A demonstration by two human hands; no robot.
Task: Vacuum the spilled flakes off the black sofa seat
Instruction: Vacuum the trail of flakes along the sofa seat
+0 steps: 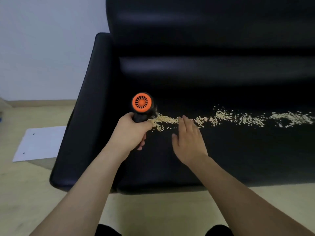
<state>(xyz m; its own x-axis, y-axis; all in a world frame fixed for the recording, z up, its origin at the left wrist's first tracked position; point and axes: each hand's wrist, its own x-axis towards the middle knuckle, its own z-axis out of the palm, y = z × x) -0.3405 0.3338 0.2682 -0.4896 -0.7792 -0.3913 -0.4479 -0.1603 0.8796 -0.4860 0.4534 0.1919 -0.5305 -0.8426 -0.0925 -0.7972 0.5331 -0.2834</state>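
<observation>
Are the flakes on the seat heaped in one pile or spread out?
Spread out: the flakes trail in a thin band along the black sofa seat, from the vacuum rightward to the frame edge.

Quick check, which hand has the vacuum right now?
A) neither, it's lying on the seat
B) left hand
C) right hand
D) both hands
B: the left hand grips the black handle of the vacuum with its orange vented end facing the camera, while the right hand is open, fingers straight, by the flakes on the sofa seat.
</observation>
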